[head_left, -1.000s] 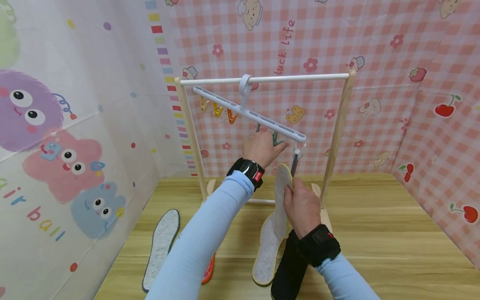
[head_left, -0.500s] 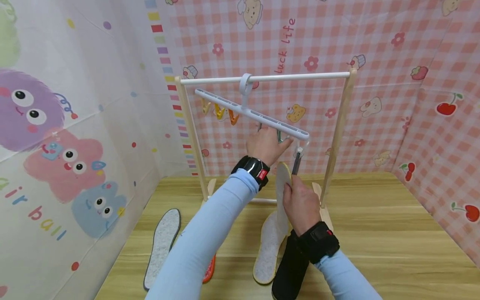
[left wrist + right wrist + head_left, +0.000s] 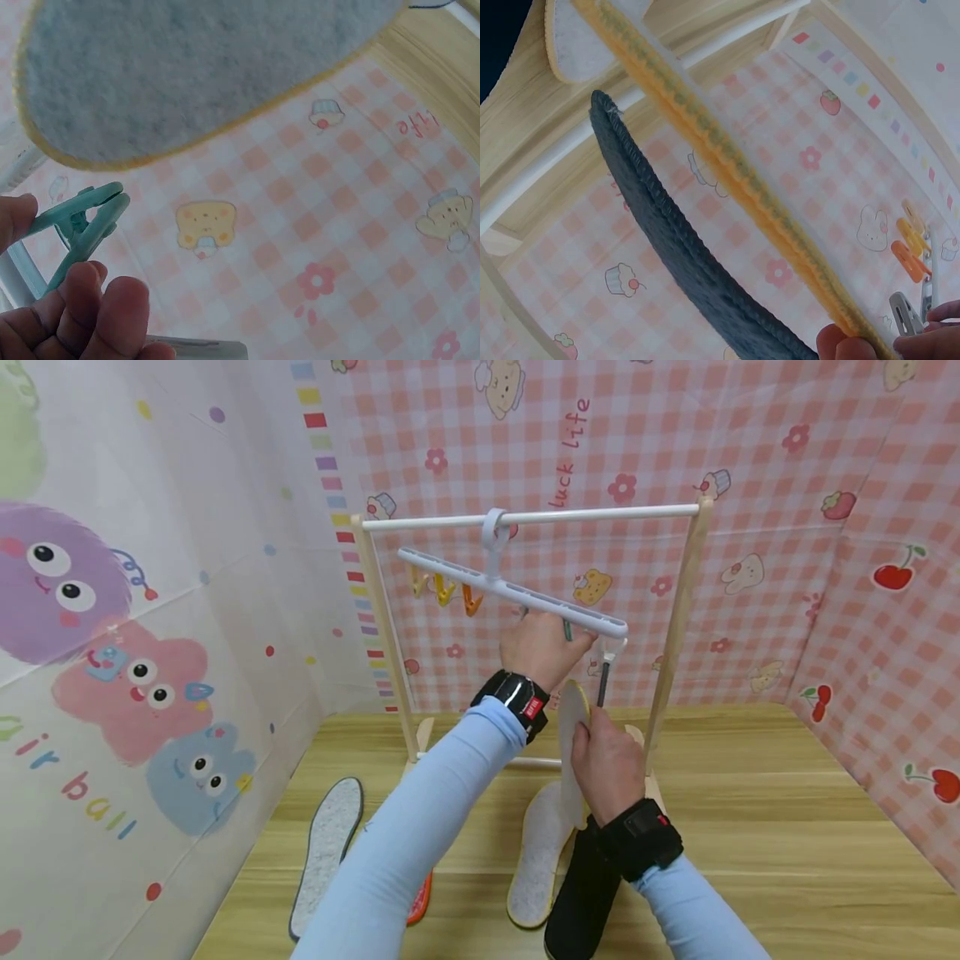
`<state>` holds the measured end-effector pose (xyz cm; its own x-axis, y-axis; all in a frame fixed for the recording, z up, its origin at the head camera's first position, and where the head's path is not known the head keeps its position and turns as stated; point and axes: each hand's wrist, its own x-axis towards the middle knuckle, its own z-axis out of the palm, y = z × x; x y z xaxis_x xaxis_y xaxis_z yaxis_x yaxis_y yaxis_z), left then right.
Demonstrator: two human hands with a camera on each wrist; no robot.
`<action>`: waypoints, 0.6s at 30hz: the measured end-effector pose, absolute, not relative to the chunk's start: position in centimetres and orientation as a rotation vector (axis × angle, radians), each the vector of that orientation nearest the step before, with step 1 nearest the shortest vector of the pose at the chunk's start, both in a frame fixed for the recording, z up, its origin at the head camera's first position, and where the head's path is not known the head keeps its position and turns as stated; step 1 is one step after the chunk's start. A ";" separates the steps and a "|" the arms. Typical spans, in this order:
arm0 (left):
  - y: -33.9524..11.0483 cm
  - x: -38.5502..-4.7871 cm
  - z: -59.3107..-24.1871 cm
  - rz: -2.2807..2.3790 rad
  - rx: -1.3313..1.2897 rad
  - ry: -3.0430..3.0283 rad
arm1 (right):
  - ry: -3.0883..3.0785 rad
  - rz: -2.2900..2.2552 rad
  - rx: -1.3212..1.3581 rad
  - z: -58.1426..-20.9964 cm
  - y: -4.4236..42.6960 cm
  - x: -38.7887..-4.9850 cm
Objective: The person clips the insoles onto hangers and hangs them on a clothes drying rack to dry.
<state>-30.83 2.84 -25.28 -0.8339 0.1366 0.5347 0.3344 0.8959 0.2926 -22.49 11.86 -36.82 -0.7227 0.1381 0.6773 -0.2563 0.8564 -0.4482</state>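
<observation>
In the head view my left hand (image 3: 542,647) is raised under the right half of the white hanger (image 3: 517,596). Its thumb and fingers pinch the handles of a green clip (image 3: 84,219) in the left wrist view. Below and to the right, my right hand (image 3: 611,766) grips a grey insole with a yellow edge (image 3: 572,752), held upright; its rounded end lies close to the clip's tips (image 3: 118,193). A dark insole (image 3: 682,240) hangs beside it, seen edge-on in the head view beneath a white clip (image 3: 609,652).
The hanger hooks over the white bar (image 3: 600,514) of a wooden-sided rack (image 3: 678,610). Yellow and orange clips (image 3: 471,600) hang on its left half. On the table (image 3: 765,827) lie a grey insole (image 3: 326,852), a yellow-edged one (image 3: 538,860), a black one (image 3: 585,893) and a red item (image 3: 422,902).
Both hands have shifted slightly to the right, the right one with its insole. The hanger has turned a little, its left end lower and its right end further right, along with the hanging dark insole.
</observation>
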 end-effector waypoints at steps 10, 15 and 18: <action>4.1 -30.1 -24.9 -0.418 -0.362 -2.529 | -2.273 0.647 0.026 -36.5 12.5 -22.6; 4.4 -30.0 -25.0 -0.373 -0.347 -2.531 | -2.258 0.645 0.034 -36.6 12.8 -22.8; 4.5 -30.0 -25.0 -0.356 -0.339 -2.536 | -2.249 0.643 0.044 -36.5 12.9 -22.8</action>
